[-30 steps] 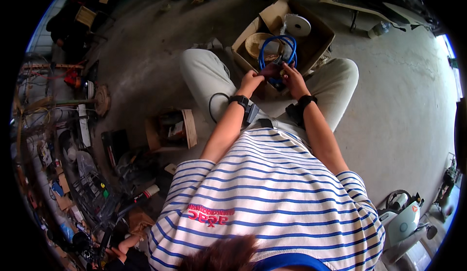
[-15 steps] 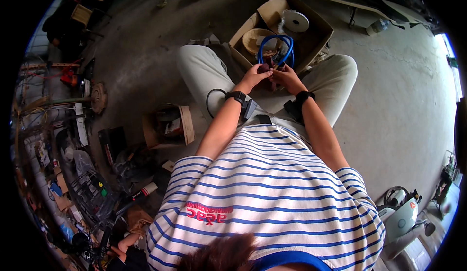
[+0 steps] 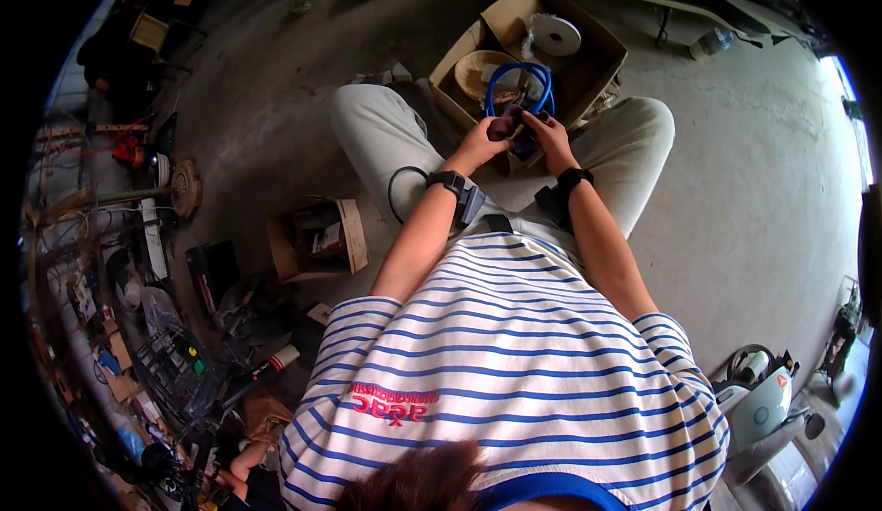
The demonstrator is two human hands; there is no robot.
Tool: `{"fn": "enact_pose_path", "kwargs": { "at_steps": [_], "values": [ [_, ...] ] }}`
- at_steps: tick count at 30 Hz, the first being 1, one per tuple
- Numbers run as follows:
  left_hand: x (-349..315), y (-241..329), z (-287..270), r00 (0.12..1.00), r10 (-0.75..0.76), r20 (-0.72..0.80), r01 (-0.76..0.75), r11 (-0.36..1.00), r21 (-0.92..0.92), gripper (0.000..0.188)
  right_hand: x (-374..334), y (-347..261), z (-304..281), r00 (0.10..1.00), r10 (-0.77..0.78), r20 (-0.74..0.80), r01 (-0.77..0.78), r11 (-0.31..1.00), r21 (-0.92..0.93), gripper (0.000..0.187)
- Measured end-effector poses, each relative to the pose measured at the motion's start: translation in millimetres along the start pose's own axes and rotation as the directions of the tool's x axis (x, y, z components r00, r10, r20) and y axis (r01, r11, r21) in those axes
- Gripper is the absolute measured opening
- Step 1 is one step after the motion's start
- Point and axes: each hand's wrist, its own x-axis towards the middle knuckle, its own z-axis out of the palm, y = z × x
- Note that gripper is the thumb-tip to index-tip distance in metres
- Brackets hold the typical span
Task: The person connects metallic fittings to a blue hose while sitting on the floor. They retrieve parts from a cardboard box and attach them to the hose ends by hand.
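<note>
Between my knees, both hands meet over the near side of an open cardboard box. My left hand (image 3: 476, 148) is closed on a small dark-red piece (image 3: 504, 126) whose kind I cannot make out. My right hand (image 3: 552, 146) is beside it, fingers bent and pinched at something dark and too small to name. A blue hose (image 3: 550, 79) curves in a loop just beyond my fingers, partly over the box.
The cardboard box (image 3: 599, 89) holds a white spool (image 3: 555, 35) and a round woven basket (image 3: 473, 74). A smaller carton (image 3: 354, 235) stands left of my leg. Tools and parts clutter the left side; a pale scooter (image 3: 761, 405) is at lower right.
My hands have come slightly apart, and more of the dark-red piece shows by my left fingers. My right fingertips have lifted a little farther from the left hand.
</note>
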Motion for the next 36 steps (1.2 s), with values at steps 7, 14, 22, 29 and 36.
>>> {"fn": "enact_pose_path", "kwargs": {
  "at_steps": [7, 14, 22, 29, 36],
  "values": [
    [1, -3, -4, 0.966, -0.23, -0.122, 0.21, 0.965, -0.159, 0.036, 17, 11, -25, 0.988, 0.118, -0.104, -0.083, 0.952, 0.293, 0.018],
    [5, -27, -11, 0.91, -0.401, -0.105, 0.357, 0.887, -0.292, 0.032, 12, 6, -14, 0.977, 0.122, 0.175, -0.174, 0.93, 0.324, 0.023],
    [3, -4, -7, 0.951, -0.31, 0.003, 0.273, 0.833, -0.481, 0.026, 1, -1, -6, 0.949, 0.188, 0.252, -0.24, 0.951, 0.194, 0.023],
    [4, -9, -12, 0.971, -0.237, -0.022, 0.189, 0.826, -0.531, 0.024, 2, 7, -7, 0.93, 0.17, 0.327, -0.147, 0.985, -0.092, 0.018],
    [3, 4, -12, 0.971, -0.185, -0.152, 0.047, 0.77, -0.636, 0.03, 19, 23, -13, 0.93, 0.143, 0.338, -0.069, 0.973, -0.221, 0.018]
  ]
}}
